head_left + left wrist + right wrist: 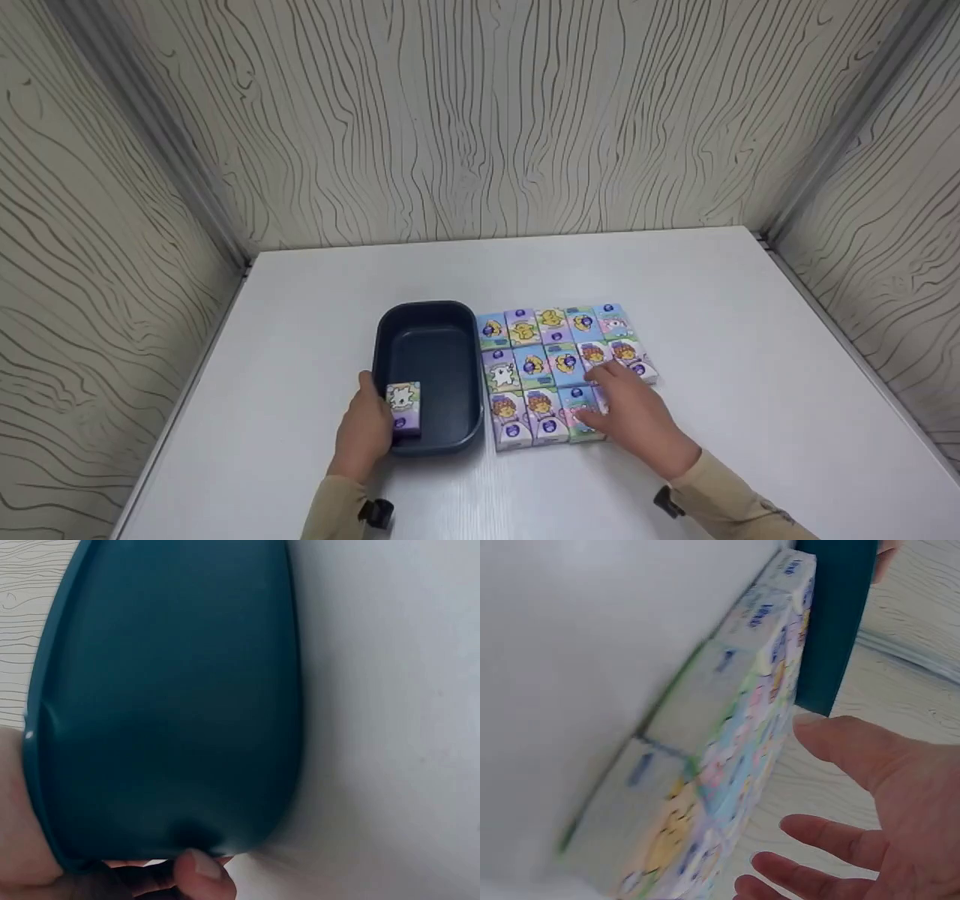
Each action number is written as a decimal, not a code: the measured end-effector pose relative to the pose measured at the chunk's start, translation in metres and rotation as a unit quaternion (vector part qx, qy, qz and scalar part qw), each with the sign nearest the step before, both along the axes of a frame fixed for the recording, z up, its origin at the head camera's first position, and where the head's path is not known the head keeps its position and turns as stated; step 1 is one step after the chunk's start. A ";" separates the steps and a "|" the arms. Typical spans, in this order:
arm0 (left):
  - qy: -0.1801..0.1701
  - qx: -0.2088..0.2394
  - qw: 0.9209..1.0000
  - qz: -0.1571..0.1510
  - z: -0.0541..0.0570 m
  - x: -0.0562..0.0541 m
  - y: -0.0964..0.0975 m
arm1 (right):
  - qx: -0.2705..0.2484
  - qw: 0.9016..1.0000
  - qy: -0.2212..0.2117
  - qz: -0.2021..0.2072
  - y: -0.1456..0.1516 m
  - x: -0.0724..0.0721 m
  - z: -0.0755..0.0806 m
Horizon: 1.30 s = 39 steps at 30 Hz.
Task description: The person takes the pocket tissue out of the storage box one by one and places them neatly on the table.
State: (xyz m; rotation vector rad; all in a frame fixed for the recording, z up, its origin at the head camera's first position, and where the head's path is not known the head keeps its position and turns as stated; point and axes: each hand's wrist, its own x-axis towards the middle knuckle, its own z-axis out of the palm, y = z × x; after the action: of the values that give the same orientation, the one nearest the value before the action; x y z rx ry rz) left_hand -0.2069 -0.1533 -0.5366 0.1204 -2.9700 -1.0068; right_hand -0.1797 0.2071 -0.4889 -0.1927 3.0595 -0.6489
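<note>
My left hand (pixel 364 431) grips the near left side of a dark blue plastic bin (pixel 470 352). Its fingers curl at the bin's edge in the left wrist view, where the bin's outer wall (pixel 172 697) fills most of the picture. Inside the bin, one small cartoon-printed pack (pixel 403 409) lies at the near left corner. To the right, several similar packs (pixel 532 365) lie side by side in rows. Over the near right part of these rows is my right hand (pixel 634 412), thumb and fingers spread, holding nothing; in the right wrist view it is apart from the packs (pixel 697 701).
Everything stands on a white table (pixel 315 322). Wood-grain panels (pixel 465 135) rise behind it and on both sides, with grey metal strips at the corners. The bin's right wall stands close against the left column of packs.
</note>
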 end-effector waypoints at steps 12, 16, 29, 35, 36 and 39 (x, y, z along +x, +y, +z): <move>-0.001 0.017 1.000 -0.001 0.001 -0.001 0.004 | -0.045 0.987 0.026 0.153 -0.107 -0.023 0.034; -0.007 0.018 1.000 0.000 0.001 -0.002 0.005 | -0.028 0.982 0.023 0.188 -0.140 -0.030 0.038; 0.010 0.007 1.000 0.000 -0.003 0.000 0.004 | 0.038 0.968 0.016 0.246 -0.204 -0.051 0.015; 0.025 0.006 1.000 -0.005 -0.003 0.001 0.002 | 0.055 0.967 0.013 0.247 -0.217 -0.056 0.002; 0.028 0.006 1.000 -0.007 -0.003 0.001 0.002 | 0.057 0.967 0.013 0.247 -0.219 -0.056 0.000; 0.031 0.007 0.999 -0.007 -0.002 0.001 0.000 | 0.075 0.965 0.018 0.249 -0.223 -0.057 -0.006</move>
State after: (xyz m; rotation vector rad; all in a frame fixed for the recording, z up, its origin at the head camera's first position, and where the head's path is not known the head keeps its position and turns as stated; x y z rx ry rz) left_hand -0.2061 -0.1530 -0.5387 0.0657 -2.9121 -1.0149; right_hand -0.2365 -0.0163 -0.4952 -0.9370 2.8854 -0.3797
